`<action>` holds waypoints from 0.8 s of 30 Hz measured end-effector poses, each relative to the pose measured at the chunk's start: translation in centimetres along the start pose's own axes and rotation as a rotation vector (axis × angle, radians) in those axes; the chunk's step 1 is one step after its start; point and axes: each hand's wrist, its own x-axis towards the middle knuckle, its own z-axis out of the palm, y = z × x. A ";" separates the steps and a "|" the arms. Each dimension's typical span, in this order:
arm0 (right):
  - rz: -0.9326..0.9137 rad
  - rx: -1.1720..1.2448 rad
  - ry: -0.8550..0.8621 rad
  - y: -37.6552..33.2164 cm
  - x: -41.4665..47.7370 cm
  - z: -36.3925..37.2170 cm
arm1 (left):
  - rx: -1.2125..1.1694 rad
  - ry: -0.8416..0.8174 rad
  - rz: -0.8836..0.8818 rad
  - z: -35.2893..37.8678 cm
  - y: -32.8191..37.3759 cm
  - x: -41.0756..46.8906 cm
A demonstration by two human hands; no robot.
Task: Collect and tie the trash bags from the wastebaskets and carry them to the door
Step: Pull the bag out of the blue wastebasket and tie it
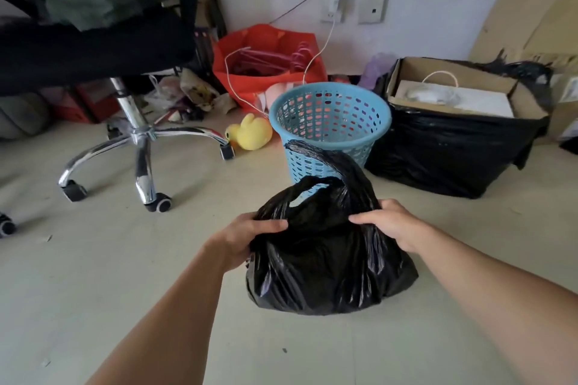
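Observation:
A full black trash bag (325, 272) sits on the pale floor in front of me. My left hand (247, 234) grips the bag's upper left side, and my right hand (391, 223) grips its upper right side. The bag's two handle loops stick up untied between my hands. Just behind the bag stands a blue perforated wastebasket (331, 122), upright and with no liner in it.
An office chair (137, 134) with a chrome wheeled base stands at left. A yellow plush duck (250, 133) lies beside the basket. An orange bag (269, 62) of hangers is at the wall. A cardboard box in black plastic (453, 147) sits at right.

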 end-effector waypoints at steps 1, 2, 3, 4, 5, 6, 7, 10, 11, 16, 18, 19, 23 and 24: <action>-0.014 0.028 0.015 0.0 0.1 0.2 | 0.147 0.037 0.016 0.2 -0.1 0.0; -0.020 0.062 0.034 0.1 0.2 0.2 | 0.269 0.109 0.042 0.3 -0.2 0.2; -0.024 0.091 0.045 0.2 0.3 0.3 | 0.317 0.212 0.077 0.5 -0.4 0.4; -0.017 0.108 0.054 0.3 0.4 0.3 | 0.287 0.314 0.124 0.7 -0.5 0.5; -0.002 0.112 0.049 0.4 0.3 0.2 | 0.199 0.391 0.168 0.9 -0.4 0.5; 0.011 0.118 0.031 0.6 0.3 0.2 | 0.077 0.445 0.207 1.1 -0.3 0.6; 0.024 0.110 -0.003 0.7 0.2 0.2 | -0.044 0.482 0.227 1.2 -0.1 0.8; 0.007 0.018 -0.098 0.6 0.2 0.7 | -0.217 0.540 0.199 1.6 0.5 1.4; -0.022 0.011 -0.117 0.3 0.2 0.9 | -0.221 0.535 0.186 1.8 0.5 1.7; -0.087 0.072 -0.143 -1.8 0.3 1.7 | -0.269 0.464 0.117 3.0 0.4 2.1; -0.028 0.141 -0.070 -2.1 0.4 2.1 | -0.344 0.378 0.060 3.2 0.6 1.5; 0.003 0.177 -0.029 -2.1 0.6 2.3 | -0.375 0.317 0.041 3.2 0.6 1.4; 0.105 0.322 0.002 -2.2 0.3 2.7 | -0.358 0.191 0.052 3.1 0.1 1.0; 0.123 0.358 -0.026 -2.4 0.2 2.9 | -0.354 0.239 0.056 3.2 -0.2 1.3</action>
